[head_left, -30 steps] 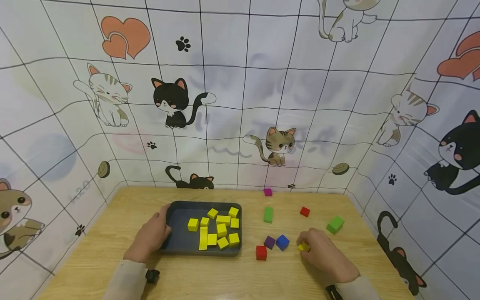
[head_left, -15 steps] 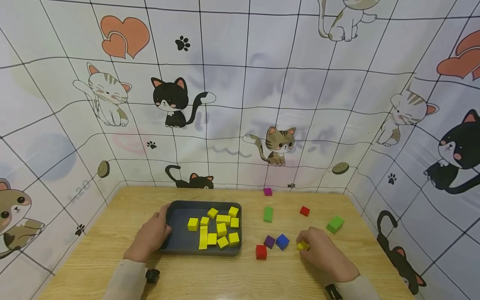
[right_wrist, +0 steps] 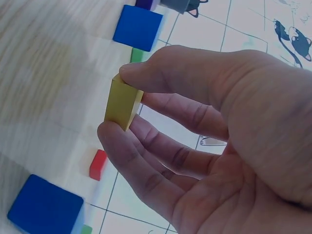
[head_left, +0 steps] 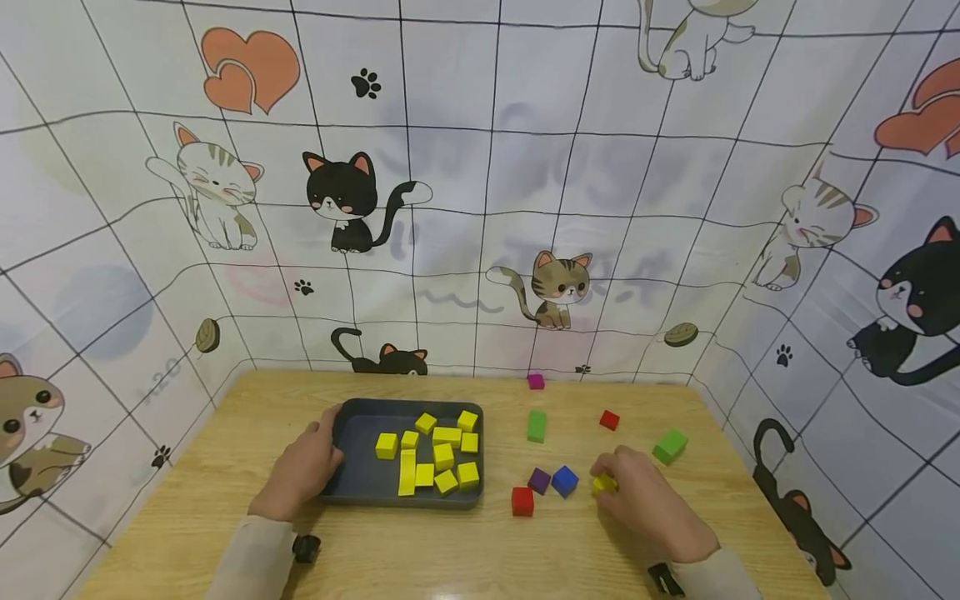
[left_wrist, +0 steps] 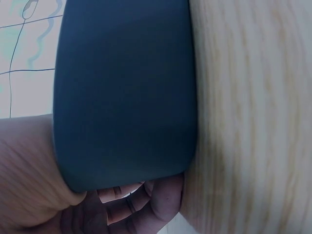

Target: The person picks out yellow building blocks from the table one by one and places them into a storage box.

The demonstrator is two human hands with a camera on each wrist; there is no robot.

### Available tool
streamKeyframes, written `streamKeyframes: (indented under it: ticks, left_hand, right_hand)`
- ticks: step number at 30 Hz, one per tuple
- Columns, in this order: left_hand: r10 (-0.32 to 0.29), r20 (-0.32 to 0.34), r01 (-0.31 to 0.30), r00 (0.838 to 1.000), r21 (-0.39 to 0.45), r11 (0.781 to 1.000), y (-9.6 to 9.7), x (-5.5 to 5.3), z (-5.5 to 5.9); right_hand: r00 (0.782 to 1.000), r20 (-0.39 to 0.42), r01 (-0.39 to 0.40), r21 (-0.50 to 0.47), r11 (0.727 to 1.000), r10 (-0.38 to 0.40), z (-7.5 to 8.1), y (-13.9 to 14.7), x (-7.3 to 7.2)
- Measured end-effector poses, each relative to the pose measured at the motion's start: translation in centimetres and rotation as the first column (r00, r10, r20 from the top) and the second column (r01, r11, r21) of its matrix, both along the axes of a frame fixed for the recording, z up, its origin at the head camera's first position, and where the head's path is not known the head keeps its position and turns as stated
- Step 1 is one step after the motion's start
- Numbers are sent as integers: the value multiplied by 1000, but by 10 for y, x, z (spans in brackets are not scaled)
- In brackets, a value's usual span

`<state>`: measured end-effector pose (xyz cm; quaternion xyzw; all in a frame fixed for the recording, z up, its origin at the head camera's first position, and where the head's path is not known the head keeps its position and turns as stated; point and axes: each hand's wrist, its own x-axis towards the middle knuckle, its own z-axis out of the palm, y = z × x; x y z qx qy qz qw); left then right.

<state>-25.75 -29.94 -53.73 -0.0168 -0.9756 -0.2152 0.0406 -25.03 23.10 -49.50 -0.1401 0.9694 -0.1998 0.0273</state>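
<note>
My right hand [head_left: 651, 504] pinches a yellow block [right_wrist: 122, 102] between thumb and fingertips, as the right wrist view shows; in the head view the fingers partly cover it. My left hand [head_left: 303, 467] holds the left end of a dark grey tray [head_left: 356, 492], and the left wrist view has its fingers [left_wrist: 165, 195] curled at the tray's end. Several yellow blocks [head_left: 443, 456] lie in the tray, mostly toward its right side. Just left of the right hand are a blue cube [head_left: 565, 481], a purple cube [head_left: 538, 480] and a red cube [head_left: 522, 502].
Farther back on the wooden table [head_left: 480, 558] lie a magenta block [head_left: 536, 382], a green block [head_left: 536, 426], a smaller red block [head_left: 610, 420] and another green block [head_left: 671, 447]. The right wrist view shows another blue block [right_wrist: 46, 204]. A cat-patterned cloth [head_left: 450, 208] encloses the table.
My right hand has shifted very slightly away from me and to the left with the pinched yellow block. The left hand and tray keep their places.
</note>
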Motion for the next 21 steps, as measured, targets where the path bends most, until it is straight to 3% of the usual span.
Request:
streamKeyframes:
  ticks: [12, 21]
  left_hand:
    - [9, 7, -9, 1000, -6, 1000, 1, 0, -1]
    - [1, 4, -1, 1000, -9, 1000, 0, 1, 0]
  right_hand:
    - [998, -51, -33, 11, 999, 34, 13, -28, -2]
    - [988, -97, -122, -42, 992, 117, 17, -52, 1]
